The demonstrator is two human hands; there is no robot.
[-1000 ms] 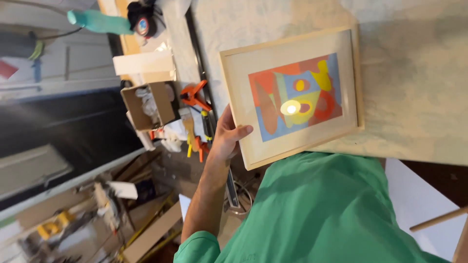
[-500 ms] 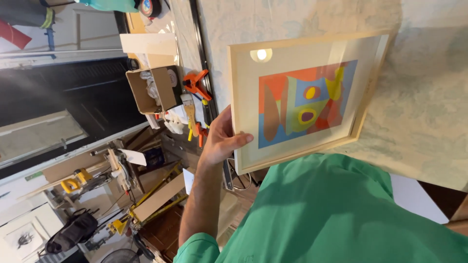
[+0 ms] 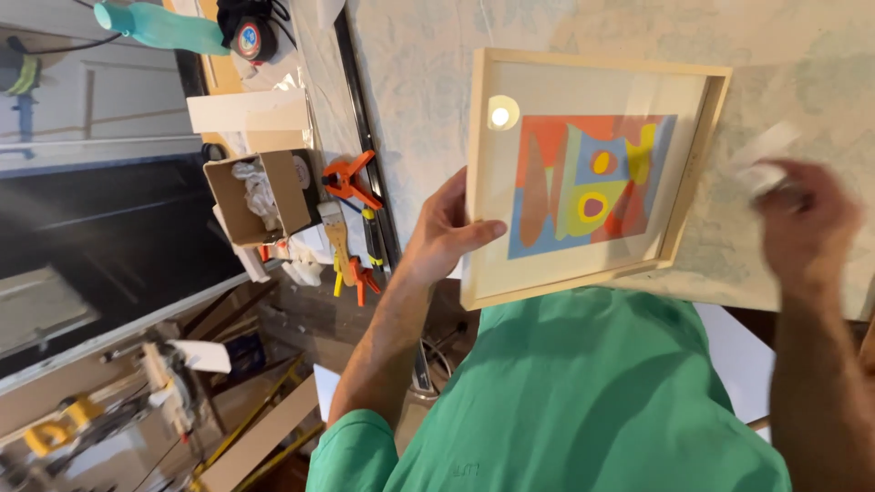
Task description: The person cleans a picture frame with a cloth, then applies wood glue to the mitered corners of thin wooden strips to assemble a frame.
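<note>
Over the table (image 3: 820, 55), left hand (image 3: 447, 232) grips framed pic (image 3: 588, 173), glass up.

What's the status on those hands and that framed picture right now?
Left hand grips the pale wooden picture frame by its edge. Right hand blurred, holding a crumpled white cloth beside the frame. Nothing blocking the frame's glass.

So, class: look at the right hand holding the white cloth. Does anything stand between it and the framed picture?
Nothing visible does. The right hand, blurred, holds a white cloth just beside the framed picture, with only bare pale table showing between them. The left hand holds the frame's opposite edge.
</note>
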